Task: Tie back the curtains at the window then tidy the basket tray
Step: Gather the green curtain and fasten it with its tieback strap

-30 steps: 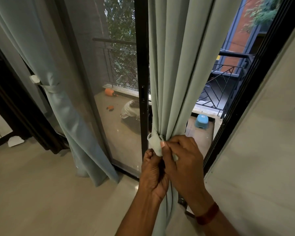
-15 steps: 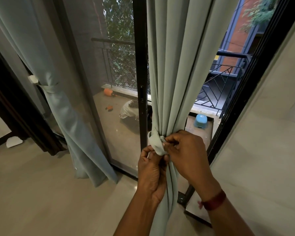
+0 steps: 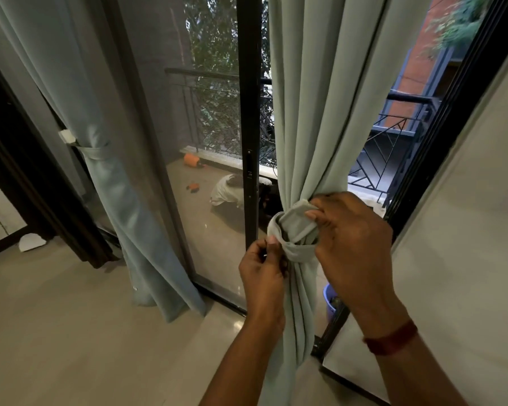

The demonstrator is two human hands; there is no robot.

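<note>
**Both hands on the tie-back of the right curtain**

The landmark is the black door post (image 3: 248, 112) that runs down the middle of the glass.

Just right of the post hangs the right curtain (image 3: 320, 112), pale grey-green and gathered into a narrow bunch at its waist. A tie-back band (image 3: 298, 254) of the same cloth is wrapped around that bunch, close beside the lower part of the post. The band's flat end (image 3: 296, 222) sticks up and tilts toward the post.

The left hand (image 3: 263, 268) is directly below the foot of the post. Its fingers are curled and its thumb is pinched against the left edge of the band. The right hand (image 3: 352, 238) is further right of the post, on the far side of the bunch. Its fingers are bent over and their tips nip the flat end from above. A red wristband (image 3: 390, 336) sits on that wrist.

Well to the left of the post, the left curtain (image 3: 100, 98) is already cinched by its own band (image 3: 93, 149), which runs to a white hook (image 3: 66, 136) on the dark frame.

Beyond the glass, just left of the post, an orange object (image 3: 191, 160) and a white bundle (image 3: 226, 191) lie on the balcony floor. To the right of the post, low behind the curtain, the rim of 1 blue tub (image 3: 329, 300) shows. Far right of the post stands a pale wall (image 3: 467, 230).
</note>
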